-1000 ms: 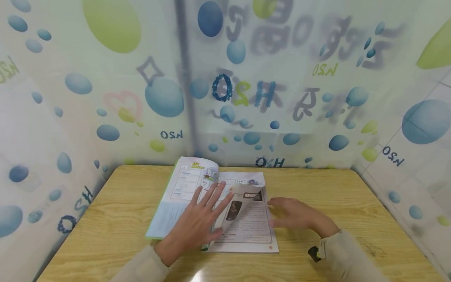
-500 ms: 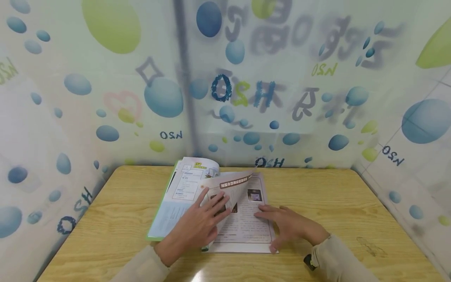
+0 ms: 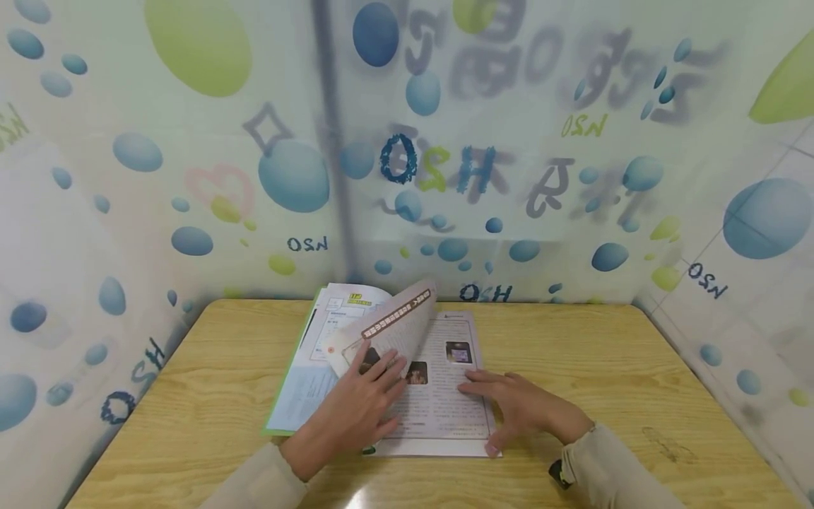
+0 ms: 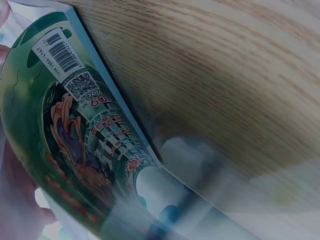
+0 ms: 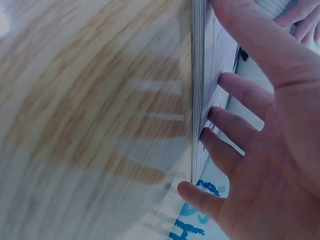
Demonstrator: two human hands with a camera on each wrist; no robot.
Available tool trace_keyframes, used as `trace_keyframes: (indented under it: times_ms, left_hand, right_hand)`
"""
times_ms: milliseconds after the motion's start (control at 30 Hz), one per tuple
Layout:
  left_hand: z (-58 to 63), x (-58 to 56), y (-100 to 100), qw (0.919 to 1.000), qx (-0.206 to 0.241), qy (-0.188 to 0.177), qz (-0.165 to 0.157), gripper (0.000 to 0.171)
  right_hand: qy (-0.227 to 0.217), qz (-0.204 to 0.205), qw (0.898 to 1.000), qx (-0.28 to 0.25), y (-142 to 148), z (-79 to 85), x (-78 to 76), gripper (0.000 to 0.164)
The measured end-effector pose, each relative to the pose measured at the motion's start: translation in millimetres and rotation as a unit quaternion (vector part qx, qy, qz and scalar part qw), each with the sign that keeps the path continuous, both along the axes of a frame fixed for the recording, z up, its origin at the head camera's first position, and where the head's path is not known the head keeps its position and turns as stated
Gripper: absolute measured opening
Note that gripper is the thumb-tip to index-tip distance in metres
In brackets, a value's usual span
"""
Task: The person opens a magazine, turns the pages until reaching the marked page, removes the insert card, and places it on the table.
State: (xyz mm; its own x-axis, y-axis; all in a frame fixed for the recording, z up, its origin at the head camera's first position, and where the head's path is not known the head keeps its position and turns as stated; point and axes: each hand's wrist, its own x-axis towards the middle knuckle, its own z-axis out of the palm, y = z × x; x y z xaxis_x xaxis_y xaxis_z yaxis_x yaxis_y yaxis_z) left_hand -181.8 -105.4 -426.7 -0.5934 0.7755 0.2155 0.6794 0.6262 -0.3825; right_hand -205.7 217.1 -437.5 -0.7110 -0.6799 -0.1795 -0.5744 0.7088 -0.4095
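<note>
"One wooden table [image 3: 572, 339], and at its middle, reaching near the far edge, lies the book [image 3: 305, 396], open, right-hand page [image 3: 445, 406] flat, one leaf [image 3: 397, 318] raised and leaning left!"

"And the hands?"

"Left hand [image 3: 356, 404]: fingers spread, nearly straight, over that leaf, gripping nothing I can see. Right hand [image 3: 524, 406]: loosely spread, tips on the page, thumb at its lower corner, nothing pinched."

"Best way to finish this turn?"

"I'd sweep the left palm outward from the spine, gently, lest the leaf crease; right fingertips light, steady, just beside that little photo [image 3: 459, 352]."
</note>
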Motion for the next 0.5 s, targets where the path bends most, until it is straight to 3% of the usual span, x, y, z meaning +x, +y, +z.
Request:
trace_keyframes:
  times_ms: [233, 500]
  left_hand:
    - [-2.2, 1.6, -0.5, 0.9995, 0.018, 0.0, 0.026, 0.056]
    - [-4.2, 5.5, -3.2, 0.9954, 0.019, -0.039, 0.085, 0.062]
  right_hand:
    - [0.012, 0.005, 1.0, -0.002, 1.0, -3.2, 0.0, 0.105]
    - [0.011, 0.008, 1.0, -0.002, 1.3, -2.2, 0.5, 0.104]
